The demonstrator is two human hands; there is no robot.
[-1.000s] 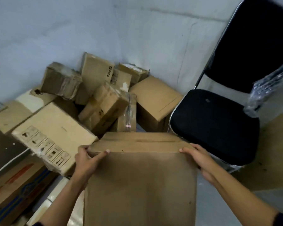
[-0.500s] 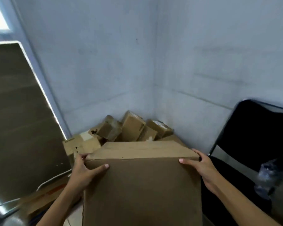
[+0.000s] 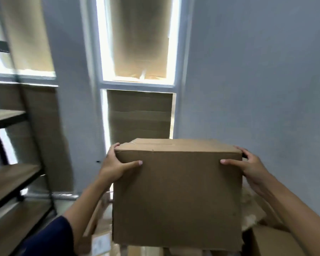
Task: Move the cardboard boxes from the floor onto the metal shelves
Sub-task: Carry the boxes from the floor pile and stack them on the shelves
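Note:
A large plain cardboard box is held up in front of me, well off the floor. My left hand grips its upper left corner, thumb on the near face and fingers round the side. My right hand grips the upper right corner the same way. The metal shelves, black-framed with wooden boards, stand at the left edge, apart from the box. More cardboard boxes lie below at the lower right, partly hidden by the held box.
A tall window covered with cardboard sheets is straight ahead, above the box. A grey wall fills the right side. A metal pipe runs low beside the shelves. Flat cardboard lies on the floor under my left arm.
The box has been lifted higher and my view has swung left and up, from the corner pile and black chair to the window and shelves. Both hands keep their grip.

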